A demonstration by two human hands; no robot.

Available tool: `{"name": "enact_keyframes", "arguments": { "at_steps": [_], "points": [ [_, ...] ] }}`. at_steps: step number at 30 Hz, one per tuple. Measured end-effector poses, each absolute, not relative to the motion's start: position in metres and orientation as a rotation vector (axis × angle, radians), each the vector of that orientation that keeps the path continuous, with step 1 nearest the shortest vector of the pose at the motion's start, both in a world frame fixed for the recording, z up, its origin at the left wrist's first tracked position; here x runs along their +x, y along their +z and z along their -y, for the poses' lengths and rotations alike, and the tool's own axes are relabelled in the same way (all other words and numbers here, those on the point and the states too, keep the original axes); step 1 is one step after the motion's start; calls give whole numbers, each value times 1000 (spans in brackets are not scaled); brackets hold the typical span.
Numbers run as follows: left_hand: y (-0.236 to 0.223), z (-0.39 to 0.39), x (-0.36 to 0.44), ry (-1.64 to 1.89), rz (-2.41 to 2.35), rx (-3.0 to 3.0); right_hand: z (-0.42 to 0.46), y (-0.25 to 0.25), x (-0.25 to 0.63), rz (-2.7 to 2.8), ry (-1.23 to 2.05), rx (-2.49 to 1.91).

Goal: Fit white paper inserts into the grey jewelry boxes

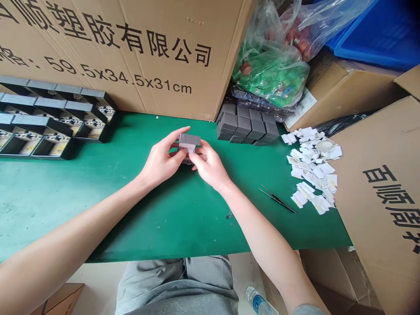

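Near the middle of the green tabletop, my two hands hold a small dark grey box [190, 139] between them. My left hand [163, 158] grips its left side, with the thumb in front and a finger stretched along the top edge. From the right, my right hand [210, 165] closes on it, its thumb at the lower front. A pale piece [187, 147], perhaps a paper slip, shows just under the grey top, by both thumbs. My fingers hide the lower part of the box. Behind my right hand stand several stacked grey boxes [244, 124].
Tweezers [278, 199] lie right of my right forearm, near a pile of white slips [315, 159]. Open black boxes [52, 118] stand in rows at left. A large carton [131, 57] borders the back, another carton [383, 188] the right. Plastic bags [272, 74] sit behind the grey stack.
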State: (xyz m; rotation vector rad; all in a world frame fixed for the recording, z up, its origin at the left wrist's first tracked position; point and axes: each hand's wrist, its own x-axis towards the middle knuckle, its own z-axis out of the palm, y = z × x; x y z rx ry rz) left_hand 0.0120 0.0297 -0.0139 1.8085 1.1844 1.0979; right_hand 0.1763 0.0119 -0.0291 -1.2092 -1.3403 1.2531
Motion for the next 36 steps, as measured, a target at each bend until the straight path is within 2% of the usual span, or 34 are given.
{"name": "enact_keyframes", "arguments": {
  "at_steps": [4,15,26,32,36],
  "points": [
    [-13,-30,12,1079,-1178,1714,-12,-26,178,1273,1303,-1214],
    [-4,-28,14,1088,-1195,1679,-4,-20,172,1449,1047,-1311],
    [-6,-31,13,1036,-1131,1615,-2,-20,170,1429,1038,-1306],
    [-8,-32,14,1044,-1091,1379,3,-12,178,1438,524,-1350],
    [-8,-32,15,1033,-1089,1377,3,-10,185,1732,370,-1282]
  ]
}}
